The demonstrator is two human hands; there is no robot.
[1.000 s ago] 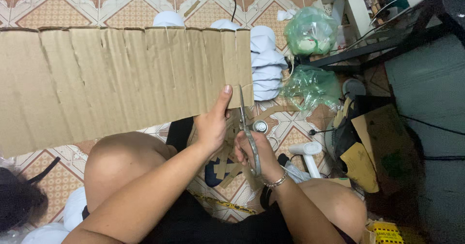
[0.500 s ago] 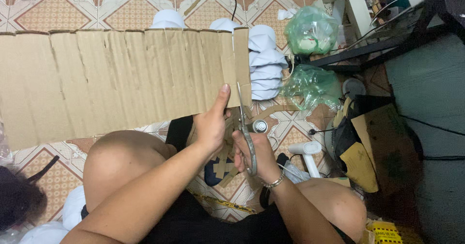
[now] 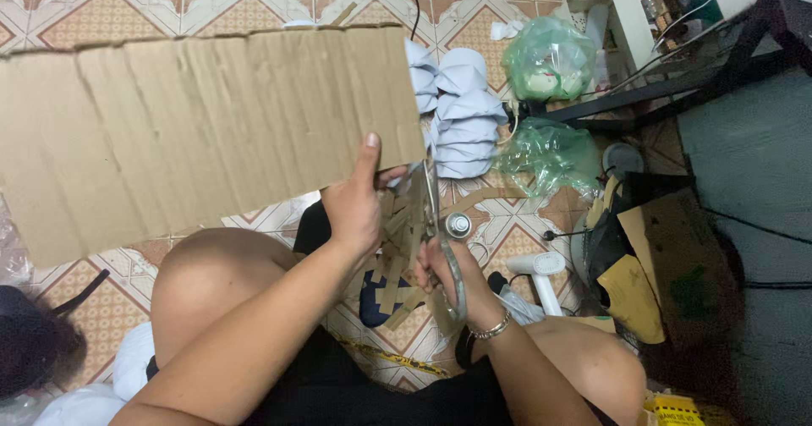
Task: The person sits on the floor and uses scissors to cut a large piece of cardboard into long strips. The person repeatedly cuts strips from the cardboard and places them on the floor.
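A large brown corrugated cardboard sheet (image 3: pixel 186 130) is held up over my lap, spanning the left and middle of the view. My left hand (image 3: pixel 355 206) grips its lower right edge, thumb up on the face of the sheet. My right hand (image 3: pixel 452 278) holds a pair of metal scissors (image 3: pixel 440 231), blades pointing up at the sheet's right edge. A narrow cut strip of cardboard (image 3: pixel 414 202) hangs beside the blades. More cardboard strips (image 3: pixel 391 274) lie on the floor below my hands.
A stack of white caps (image 3: pixel 461 117) sits on the tiled floor behind the sheet. Green plastic bags (image 3: pixel 550 58) lie to the right. A white tool (image 3: pixel 541 274), brown cardboard pieces (image 3: pixel 651 257) and a dark table frame (image 3: pixel 677 79) crowd the right side.
The cardboard sheet has shifted up and to the left, and its right strip has come away. The scissors have closed in at the sheet's right edge.
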